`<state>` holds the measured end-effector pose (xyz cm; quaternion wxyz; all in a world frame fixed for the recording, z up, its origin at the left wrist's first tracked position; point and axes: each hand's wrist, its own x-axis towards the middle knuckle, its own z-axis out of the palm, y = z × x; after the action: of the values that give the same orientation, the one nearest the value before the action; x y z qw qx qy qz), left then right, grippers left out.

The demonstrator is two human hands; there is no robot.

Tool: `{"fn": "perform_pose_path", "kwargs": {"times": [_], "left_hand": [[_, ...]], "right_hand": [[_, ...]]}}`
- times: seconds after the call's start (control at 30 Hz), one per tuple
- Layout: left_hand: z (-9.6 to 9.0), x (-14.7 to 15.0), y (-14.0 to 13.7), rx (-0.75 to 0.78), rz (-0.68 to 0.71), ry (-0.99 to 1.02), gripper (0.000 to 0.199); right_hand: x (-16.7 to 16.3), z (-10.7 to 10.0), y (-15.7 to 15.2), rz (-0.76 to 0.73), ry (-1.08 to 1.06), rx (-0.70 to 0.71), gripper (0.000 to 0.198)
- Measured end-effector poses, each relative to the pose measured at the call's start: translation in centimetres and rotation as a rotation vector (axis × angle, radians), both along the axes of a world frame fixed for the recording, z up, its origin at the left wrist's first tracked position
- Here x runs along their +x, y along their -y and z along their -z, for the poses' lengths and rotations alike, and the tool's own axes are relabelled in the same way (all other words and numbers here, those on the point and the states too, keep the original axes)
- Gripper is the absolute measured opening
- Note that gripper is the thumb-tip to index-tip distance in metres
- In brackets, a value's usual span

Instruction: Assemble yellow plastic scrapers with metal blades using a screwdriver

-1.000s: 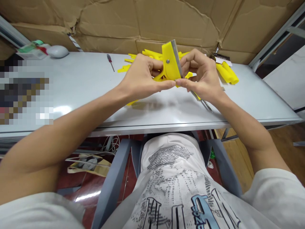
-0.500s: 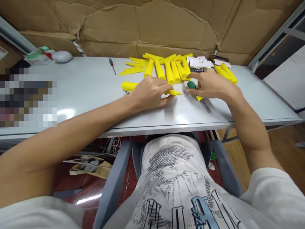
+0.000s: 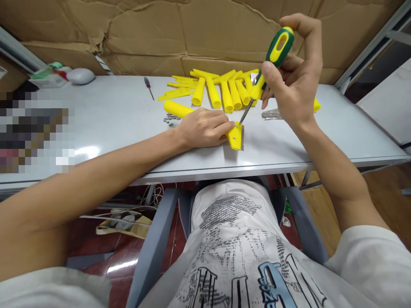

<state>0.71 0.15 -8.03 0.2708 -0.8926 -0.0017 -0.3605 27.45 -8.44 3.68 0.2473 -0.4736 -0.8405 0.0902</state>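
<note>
My left hand (image 3: 205, 127) is closed around a yellow plastic scraper (image 3: 235, 137) and presses it to the table. The scraper's round handle sticks out left of the hand; its flat head, with small screw holes, shows to the right. In my right hand (image 3: 297, 87) is a green and yellow screwdriver (image 3: 278, 48), tilted, with fingers around its handle. Its tip meets the scraper's head near the upper hole; whether a screw sits there is too small to tell. Small metal screws (image 3: 171, 118) lie in a pile beside the scraper's handle.
Several yellow T-shaped handles (image 3: 213, 92) lie in a row behind my hands, with flat yellow pieces (image 3: 175, 93) at their left. Thin metal blades (image 3: 271, 114) rest near my right wrist. A small screwdriver (image 3: 149, 87) and a white mouse (image 3: 81, 76) lie farther left. Cardboard (image 3: 224, 34) stands behind.
My right hand has picked up the green and yellow screwdriver from the table and brought it upright over the scraper. The scraper has turned so its flat head faces up.
</note>
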Motion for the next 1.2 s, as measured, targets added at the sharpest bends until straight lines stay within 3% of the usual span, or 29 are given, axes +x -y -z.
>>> {"fn": "perform_pose_path", "kwargs": {"times": [0.13,0.23,0.37,0.53,0.67,0.77,0.9,1.0,1.13,1.2], "left_hand": [[0.5,-0.3,0.0,-0.067,-0.020,-0.008,0.026],[0.2,0.0,0.3,0.024,-0.072,-0.020,0.032],[-0.8,0.7,0.7,0.137,0.050,0.048,0.024],[-0.4,0.3,0.5,0.115,0.004,0.026,0.029],[0.5,-0.2,0.0,0.063,-0.047,-0.034,0.036],[0.4,0.0,0.0,0.023,0.010,0.009,0.030],[-0.3,0.4,0.4,0.040,0.069,0.027,0.025],[-0.7,0.4,0.5,0.062,0.049,-0.011,0.027],[-0.5,0.2,0.2,0.005,0.028,-0.059,0.031],[-0.3,0.3,0.1,-0.031,-0.007,-0.099,0.035]], "right_hand": [[0.4,0.2,0.2,-0.004,-0.108,0.020,0.087],[0.4,0.5,0.2,-0.012,-0.187,0.036,0.088],[-0.1,1.5,-0.1,-0.028,-0.291,0.056,0.089],[0.1,3.1,-1.0,-0.037,-0.411,0.087,0.090],[0.8,4.7,-2.4,-0.007,-0.565,0.294,0.074],[0.9,5.3,-3.1,-0.065,-0.759,0.485,0.056],[1.2,4.3,-2.2,-0.045,-0.701,0.330,0.052],[1.3,3.1,-1.0,-0.013,-0.631,0.214,0.062],[1.0,2.3,0.1,0.017,-0.661,0.186,0.081],[0.8,2.4,0.5,0.024,-0.652,0.196,0.075]]}}
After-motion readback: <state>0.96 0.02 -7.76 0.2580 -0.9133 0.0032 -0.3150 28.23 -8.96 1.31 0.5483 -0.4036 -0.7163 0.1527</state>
